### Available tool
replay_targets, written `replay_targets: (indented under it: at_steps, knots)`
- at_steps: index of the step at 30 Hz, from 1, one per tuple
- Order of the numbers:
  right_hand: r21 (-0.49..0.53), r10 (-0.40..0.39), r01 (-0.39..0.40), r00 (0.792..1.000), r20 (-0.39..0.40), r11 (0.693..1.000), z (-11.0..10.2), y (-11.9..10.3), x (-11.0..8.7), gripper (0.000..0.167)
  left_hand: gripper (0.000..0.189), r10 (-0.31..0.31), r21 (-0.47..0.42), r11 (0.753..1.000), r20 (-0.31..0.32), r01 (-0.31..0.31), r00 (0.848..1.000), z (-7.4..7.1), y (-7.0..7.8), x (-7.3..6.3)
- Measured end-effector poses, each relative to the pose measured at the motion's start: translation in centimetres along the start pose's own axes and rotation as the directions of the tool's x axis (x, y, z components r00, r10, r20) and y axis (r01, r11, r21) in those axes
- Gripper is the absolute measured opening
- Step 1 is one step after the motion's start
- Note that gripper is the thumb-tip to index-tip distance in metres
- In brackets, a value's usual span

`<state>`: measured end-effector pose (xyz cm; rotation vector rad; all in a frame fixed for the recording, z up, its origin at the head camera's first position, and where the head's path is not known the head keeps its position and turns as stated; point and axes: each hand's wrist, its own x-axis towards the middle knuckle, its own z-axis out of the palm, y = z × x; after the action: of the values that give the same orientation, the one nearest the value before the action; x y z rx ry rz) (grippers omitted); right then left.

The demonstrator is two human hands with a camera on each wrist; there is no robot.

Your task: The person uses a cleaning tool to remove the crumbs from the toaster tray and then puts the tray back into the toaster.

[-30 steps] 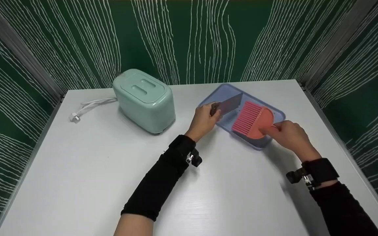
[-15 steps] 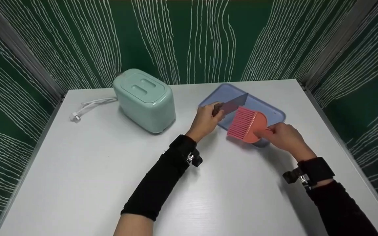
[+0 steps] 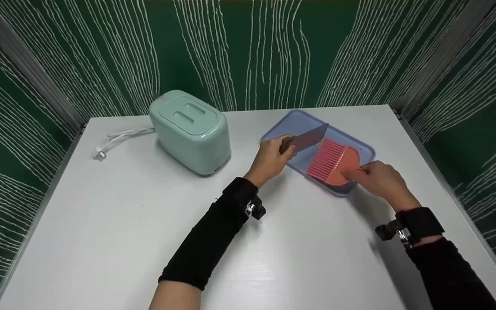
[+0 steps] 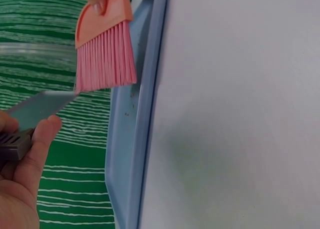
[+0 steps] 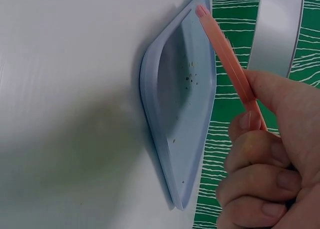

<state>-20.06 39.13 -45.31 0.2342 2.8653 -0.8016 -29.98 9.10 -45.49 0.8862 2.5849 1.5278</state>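
My left hand pinches the dark slotted handle of a crumb tray, a thin metal sheet held tilted above a shallow blue tray. In my right hand is a small orange hand brush with pink bristles, gripped by its handle with the thumb on its flat side. The bristles point left, over the blue tray, close to the metal sheet. In the left wrist view the bristle tips lie right at its corner. Small brown crumbs are scattered across the blue tray in the right wrist view.
A mint-green toaster with a lid stands left of my left hand. Its white cord and plug lie at the table's far left. Green walls with white streaks enclose the back and sides of the white table.
The brush has swung left and down, then back right over the blue tray. My left hand has shifted slightly right with the crumb tray.
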Motion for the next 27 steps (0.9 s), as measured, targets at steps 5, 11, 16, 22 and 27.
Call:
replay_targets:
  at_steps: [5, 11, 16, 22, 27]
  knots:
    - [-0.017, 0.007, -0.007, 1.0, -0.024, 1.0, -0.2, -0.2, -0.2, 0.063, 0.031, -0.015, 0.0, 1.0, -0.002, 0.015, 1.0, 0.0, -0.2, 0.0]
    - [0.0, -0.025, 0.025, 0.998, -0.064, 1.0, -0.4, -1.1, -0.6, 0.065, 0.03, -0.015, -0.01, 1.0, -0.005, 0.015, 1.0, 0.0, -0.4, 0.0]
    - [0.006, -0.046, 0.047, 0.996, -0.079, 0.999, -0.4, -1.8, -0.7, 0.065, 0.029, -0.013, -0.004, 1.0, -0.014, 0.013, 1.0, 0.1, -0.5, 0.0]
    - [0.002, -0.04, 0.04, 0.995, -0.093, 0.999, -0.3, -1.9, -0.5, 0.064, 0.033, -0.019, -0.02, 1.0, 0.001, 0.019, 1.0, 0.2, -0.3, -0.2]
    - [0.004, -0.02, 0.02, 0.995, -0.095, 1.0, -0.3, -1.8, -0.4, 0.065, 0.032, -0.015, -0.035, 0.999, -0.011, 0.015, 1.0, 0.3, -0.3, -0.3]
